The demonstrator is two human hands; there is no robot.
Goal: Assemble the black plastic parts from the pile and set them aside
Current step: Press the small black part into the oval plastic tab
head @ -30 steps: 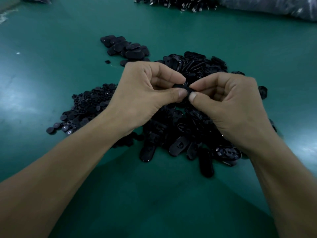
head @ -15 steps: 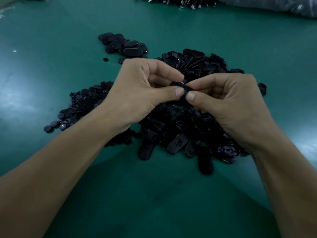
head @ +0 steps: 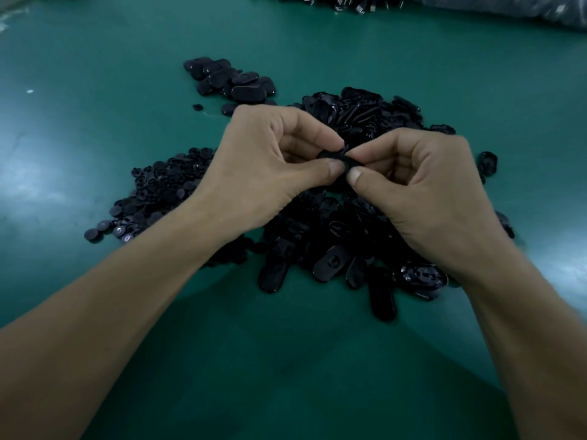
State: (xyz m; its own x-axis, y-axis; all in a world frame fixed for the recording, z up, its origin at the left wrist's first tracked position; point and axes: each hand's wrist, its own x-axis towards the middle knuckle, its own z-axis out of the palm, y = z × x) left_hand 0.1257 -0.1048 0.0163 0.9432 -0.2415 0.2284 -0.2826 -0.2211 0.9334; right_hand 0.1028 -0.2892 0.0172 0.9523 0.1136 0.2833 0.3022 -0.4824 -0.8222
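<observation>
Both hands meet above the big pile of black oval plastic parts in the middle of the green table. My left hand and my right hand pinch one small black part between thumbs and forefingers; most of it is hidden by the fingertips. A flatter heap of small round black pieces lies to the left, partly under my left wrist. A small group of closed oval parts sits apart at the back left.
The green table stretches bare to the left and toward me. More black parts lie along the far edge, next to a grey plastic bag at the far right. One loose piece sits right of the pile.
Both hands stay together on the small part, with only slight shifts of the fingertips. The view has drifted a little; the piles have not changed.
</observation>
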